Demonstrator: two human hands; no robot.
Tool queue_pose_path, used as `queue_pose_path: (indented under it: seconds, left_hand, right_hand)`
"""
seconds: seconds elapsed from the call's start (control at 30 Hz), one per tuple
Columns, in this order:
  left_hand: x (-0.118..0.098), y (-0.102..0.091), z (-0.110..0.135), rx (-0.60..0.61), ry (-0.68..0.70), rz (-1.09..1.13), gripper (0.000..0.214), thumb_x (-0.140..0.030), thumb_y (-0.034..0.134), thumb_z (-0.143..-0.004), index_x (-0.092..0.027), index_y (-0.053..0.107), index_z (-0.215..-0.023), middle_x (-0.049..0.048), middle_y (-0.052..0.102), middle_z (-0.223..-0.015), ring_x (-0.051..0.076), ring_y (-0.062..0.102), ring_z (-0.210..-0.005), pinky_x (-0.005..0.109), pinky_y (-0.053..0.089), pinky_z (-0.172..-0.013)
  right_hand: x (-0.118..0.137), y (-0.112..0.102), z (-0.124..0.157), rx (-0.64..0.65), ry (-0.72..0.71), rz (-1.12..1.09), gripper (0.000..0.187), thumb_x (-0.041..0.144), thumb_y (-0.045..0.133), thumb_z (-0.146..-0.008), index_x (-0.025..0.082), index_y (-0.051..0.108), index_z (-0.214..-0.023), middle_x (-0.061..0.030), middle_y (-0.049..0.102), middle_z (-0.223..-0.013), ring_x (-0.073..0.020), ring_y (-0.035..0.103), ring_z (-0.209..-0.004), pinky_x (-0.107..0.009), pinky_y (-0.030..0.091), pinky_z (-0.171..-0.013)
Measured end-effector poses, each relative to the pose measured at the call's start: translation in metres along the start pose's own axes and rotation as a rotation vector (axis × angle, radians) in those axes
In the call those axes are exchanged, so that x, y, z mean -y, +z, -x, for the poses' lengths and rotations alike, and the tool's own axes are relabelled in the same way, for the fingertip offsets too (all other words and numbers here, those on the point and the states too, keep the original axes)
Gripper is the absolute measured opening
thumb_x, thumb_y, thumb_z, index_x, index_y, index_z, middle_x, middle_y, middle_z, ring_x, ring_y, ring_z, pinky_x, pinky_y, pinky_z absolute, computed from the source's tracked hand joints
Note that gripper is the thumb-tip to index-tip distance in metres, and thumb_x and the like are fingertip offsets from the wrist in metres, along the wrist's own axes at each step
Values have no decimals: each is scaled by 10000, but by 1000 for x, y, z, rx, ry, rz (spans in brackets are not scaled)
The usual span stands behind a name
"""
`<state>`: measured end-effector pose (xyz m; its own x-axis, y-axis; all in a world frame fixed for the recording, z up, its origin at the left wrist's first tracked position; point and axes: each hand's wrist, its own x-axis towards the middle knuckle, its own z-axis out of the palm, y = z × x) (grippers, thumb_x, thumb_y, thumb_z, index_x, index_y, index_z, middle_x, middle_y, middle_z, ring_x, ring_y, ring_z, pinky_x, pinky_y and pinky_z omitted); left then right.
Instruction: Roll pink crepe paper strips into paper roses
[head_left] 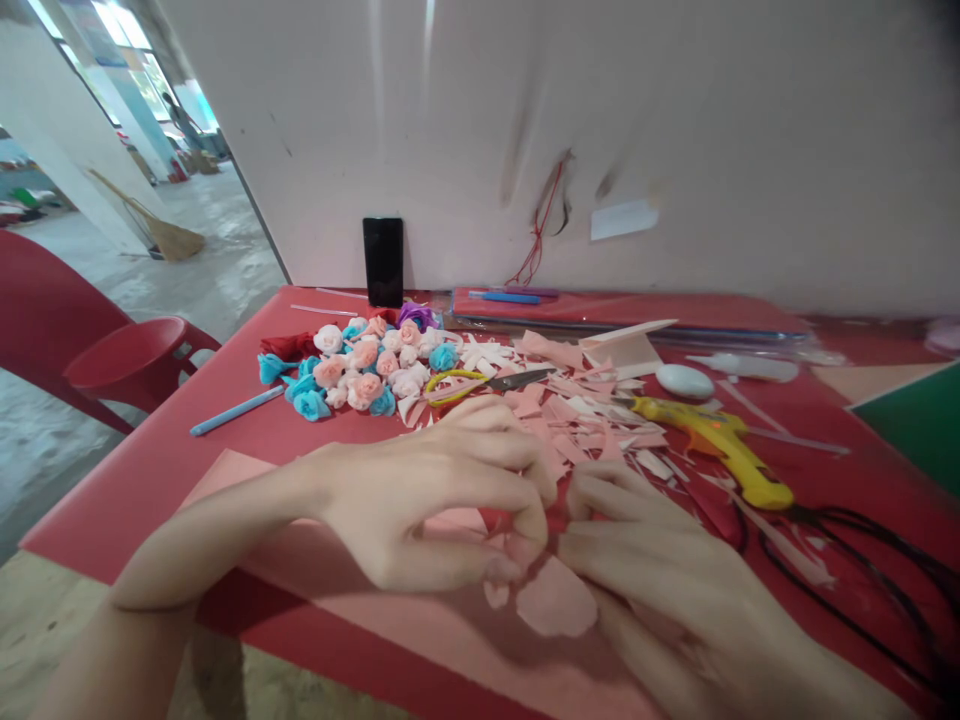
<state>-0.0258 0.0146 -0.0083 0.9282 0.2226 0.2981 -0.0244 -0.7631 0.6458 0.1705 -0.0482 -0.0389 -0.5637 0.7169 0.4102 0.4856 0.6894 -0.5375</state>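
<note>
Pinched between the thumb and forefinger of my left hand (450, 500) is a small piece of pink paper. My right hand (660, 550) is close beside it, its fingers curled in against a rounded pink paper petal (559, 598). Both hands hover low over a large pink paper sheet (420, 640) at the table's front. Beyond my left hand lie scissors with yellow handles (457, 385), among pink and white paper scraps (574, 410). My right fingertips are partly hidden behind the hand.
Paper roses (364, 355) in pink, blue, white and purple cluster at the left back. A yellow glue gun (720, 450) with a black cord lies at the right, near a white oval object (684, 381). A black phone (384, 262) leans on the wall. A blue pen (236, 410) lies left.
</note>
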Motion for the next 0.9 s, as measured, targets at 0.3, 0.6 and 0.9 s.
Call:
queue_pose_path:
  seconds: [0.3,0.6,0.9]
  left_hand:
    - [1,-4,-1,-48,-67,98,76,-201,496,-840,-160,515,-778,75,598,-866,171,491,-854,324,354,-892]
    - [-2,1,-3,1,-99,241,123,-145,520,-819,-164,506,-698,68,592,-813,168,506,-916,286,367,-903]
    - [-3,4,-3,3,-109,219,139,-150,520,-810,-160,537,-673,60,592,-807,155,528,-846,317,374,-887]
  right_hand:
    - [0,-7,0,8,-92,84,292,79,382,-832,229,589,-691,-8,607,-618,-164,549,-648,-324,444,-684]
    - [-1,-1,-1,-8,-100,49,280,74,394,-804,231,575,-660,-10,616,-630,-163,574,-679,-288,457,-629]
    - [-1,-1,-1,76,-29,16,270,73,422,-775,222,608,-647,-14,607,-635,-173,570,-705,-339,476,-736]
